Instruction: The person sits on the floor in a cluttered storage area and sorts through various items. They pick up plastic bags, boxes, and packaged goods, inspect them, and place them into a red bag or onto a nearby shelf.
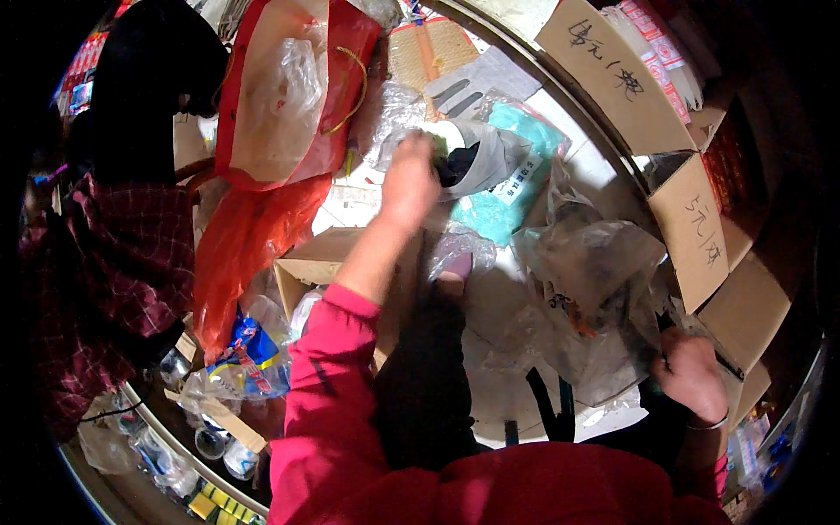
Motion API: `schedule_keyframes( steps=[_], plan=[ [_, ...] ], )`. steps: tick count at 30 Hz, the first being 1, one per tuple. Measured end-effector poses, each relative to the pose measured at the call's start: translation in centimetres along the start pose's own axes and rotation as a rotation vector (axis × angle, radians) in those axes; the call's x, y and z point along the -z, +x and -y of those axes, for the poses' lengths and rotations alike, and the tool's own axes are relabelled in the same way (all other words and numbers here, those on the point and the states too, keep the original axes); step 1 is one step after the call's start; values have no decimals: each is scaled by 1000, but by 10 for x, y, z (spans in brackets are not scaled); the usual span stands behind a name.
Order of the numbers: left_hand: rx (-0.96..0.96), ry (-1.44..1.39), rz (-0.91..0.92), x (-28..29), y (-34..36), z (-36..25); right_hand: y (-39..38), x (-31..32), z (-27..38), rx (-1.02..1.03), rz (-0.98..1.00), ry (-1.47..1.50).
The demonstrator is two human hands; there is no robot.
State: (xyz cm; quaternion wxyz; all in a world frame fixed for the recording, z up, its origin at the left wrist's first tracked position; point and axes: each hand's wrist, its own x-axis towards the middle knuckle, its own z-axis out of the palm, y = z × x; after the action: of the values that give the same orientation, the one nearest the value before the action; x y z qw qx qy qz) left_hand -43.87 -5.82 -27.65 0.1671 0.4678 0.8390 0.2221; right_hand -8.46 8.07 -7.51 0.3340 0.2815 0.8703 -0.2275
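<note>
My left hand [411, 185] reaches out over the floor, its fingers closed at the edge of a white round thing [447, 134] with a greenish middle. Beside it lies a grey plastic bag [494, 162], its mouth showing something dark inside. A teal plastic package [490, 217] lies under and to the right of that bag. Down at the right, my right hand [691, 372] is curled up, close to a large clear plastic bag [604, 262] and the cardboard boxes. Whatever its fingers hold is hidden.
A red-edged carrier bag [337, 105] stands at the upper left, above a red plastic bag [254, 254]. Grey gloves [486, 83] lie at the top. Open cardboard boxes [691, 227] line the right. An open carton [328, 249] sits by my left forearm. Dark checked cloth [131, 262] hangs left.
</note>
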Motion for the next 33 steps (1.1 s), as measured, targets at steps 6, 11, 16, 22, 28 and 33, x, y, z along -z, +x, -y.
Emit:
schedule_keyframes(
  steps=[6, 11, 16, 22, 28, 33],
  plan=[
    [351, -435, 217, -7, 34, 42, 3, 6, 5, -92, 117, -21],
    [406, -494, 263, 5, 20, 37, 4, 3, 5, -78, 80, -3],
    [741, -1125, 66, 14, -5, 67, 2, 2, 4, -78, 64, 5],
    [509, -923, 286, 14, -11, 65, 0, 0, 1, -68, 58, -3],
    [-85, -45, 632, -11, -12, 8, 2, 3, 5, -57, 82, -23],
    [67, 61, 375, -35, -5, 8, 3, 5, 5, -49, 62, 1]
  ],
)
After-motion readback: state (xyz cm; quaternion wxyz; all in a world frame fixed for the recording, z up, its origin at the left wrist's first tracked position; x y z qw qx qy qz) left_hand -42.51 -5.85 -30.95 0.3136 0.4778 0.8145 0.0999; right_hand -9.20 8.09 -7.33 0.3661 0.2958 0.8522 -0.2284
